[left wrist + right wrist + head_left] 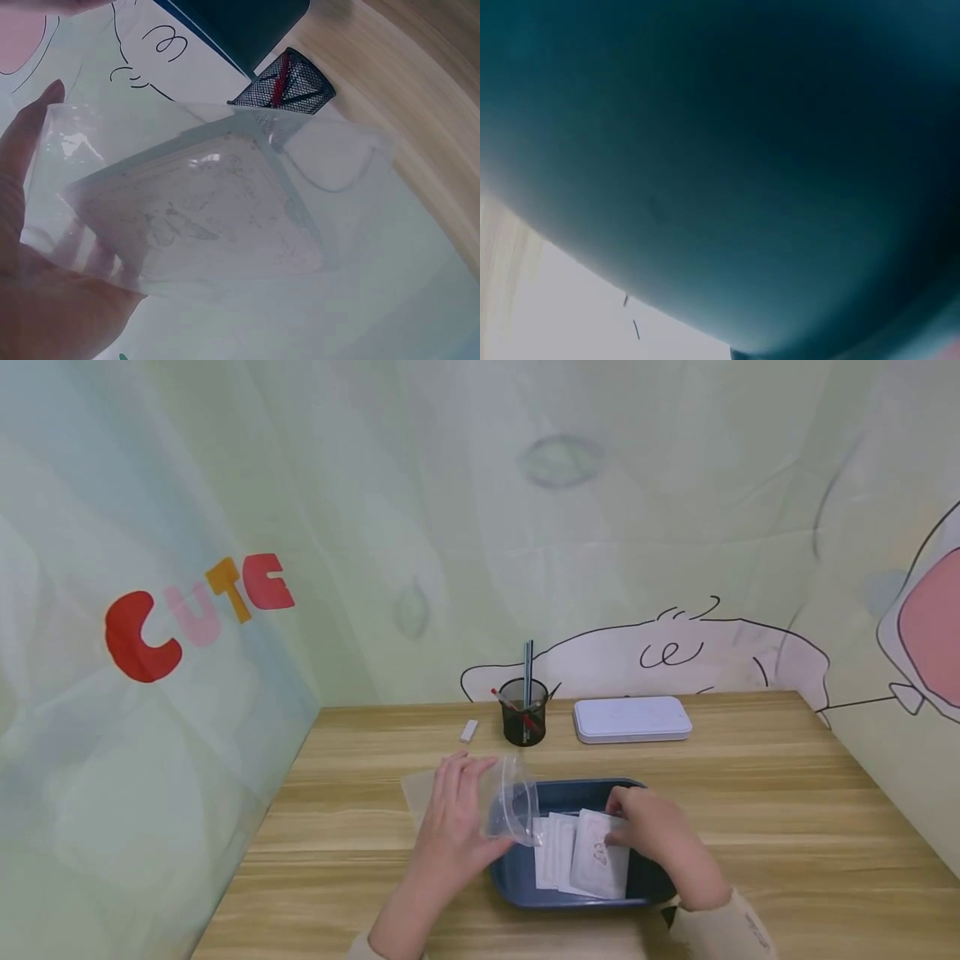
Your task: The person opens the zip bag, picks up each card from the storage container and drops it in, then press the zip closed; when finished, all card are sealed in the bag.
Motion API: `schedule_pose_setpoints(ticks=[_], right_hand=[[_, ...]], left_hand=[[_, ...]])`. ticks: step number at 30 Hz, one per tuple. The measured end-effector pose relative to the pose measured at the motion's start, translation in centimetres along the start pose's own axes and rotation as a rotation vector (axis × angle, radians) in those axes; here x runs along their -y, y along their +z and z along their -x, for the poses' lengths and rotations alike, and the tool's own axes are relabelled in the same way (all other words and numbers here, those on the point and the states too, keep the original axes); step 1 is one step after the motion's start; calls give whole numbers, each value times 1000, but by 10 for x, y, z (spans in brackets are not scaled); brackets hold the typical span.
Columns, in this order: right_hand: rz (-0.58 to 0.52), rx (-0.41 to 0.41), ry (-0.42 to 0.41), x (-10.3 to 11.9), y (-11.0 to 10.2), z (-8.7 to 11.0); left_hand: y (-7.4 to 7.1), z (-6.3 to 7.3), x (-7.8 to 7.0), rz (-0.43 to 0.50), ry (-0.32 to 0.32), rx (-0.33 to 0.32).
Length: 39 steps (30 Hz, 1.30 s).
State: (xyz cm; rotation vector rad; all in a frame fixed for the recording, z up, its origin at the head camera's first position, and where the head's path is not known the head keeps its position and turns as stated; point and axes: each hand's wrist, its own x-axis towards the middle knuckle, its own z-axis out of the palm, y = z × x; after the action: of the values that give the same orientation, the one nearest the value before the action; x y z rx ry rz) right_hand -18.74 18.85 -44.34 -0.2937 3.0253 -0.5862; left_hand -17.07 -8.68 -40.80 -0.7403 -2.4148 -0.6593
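Left hand (pixel 450 827) holds a clear bag (pixel 516 802) by its mouth, fingers along the upper edge and thumb along the lower, spread so that the opening gapes toward the packets (pixel 546 853). Right hand (pixel 658 831) reaches over the far right part of the tray (pixel 510 878), thumb and fingertips appearing to pinch the rightmost packet (pixel 597 868) by its upper right corner. The right wrist view, filled by dark blue tray wall, does not settle that grip.

The work looks partway through: the bag is open, and several packets lie overlapping in the tray. A pale flat shape (pixel 202 214) shows through the film in the left wrist view, perhaps a packet already inside. How many are done cannot be told; those in the tray seem to be what is left.

The rightmost packet carries reddish print, too small to read. On the wall, coloured letters spell "CUTE" (pixel 228 589). The white case (pixel 632 719) on the bench (pixel 360 860) shows no readable label.
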Motion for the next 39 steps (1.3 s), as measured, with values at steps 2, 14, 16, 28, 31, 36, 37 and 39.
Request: schedule_pose_setpoints(ticks=[2, 14, 16, 28, 31, 36, 37, 39], right_hand=[[-7, -8, 8, 0, -1, 1], [-28, -87, 36, -1, -2, 2], [-33, -99, 35, -1, -1, 2], [-55, -169, 10, -2, -10, 6], [-77, -188, 9, -1, -16, 7], [-108, -359, -2, 4, -24, 8], [-112, -406, 0, 5, -26, 8], [-125, -471, 13, 9, -29, 10]], left_hand=[[0, 0, 0, -2, -4, 3], [1, 2, 1, -6, -9, -7], [1, 2, 1, -5, -7, -11], [2, 3, 5, 1, -4, -25], [2, 3, 5, 0, -3, -26], [2, 3, 4, -7, -2, -28], [2, 3, 4, -6, -1, -29], [2, 3, 5, -2, 4, -33]])
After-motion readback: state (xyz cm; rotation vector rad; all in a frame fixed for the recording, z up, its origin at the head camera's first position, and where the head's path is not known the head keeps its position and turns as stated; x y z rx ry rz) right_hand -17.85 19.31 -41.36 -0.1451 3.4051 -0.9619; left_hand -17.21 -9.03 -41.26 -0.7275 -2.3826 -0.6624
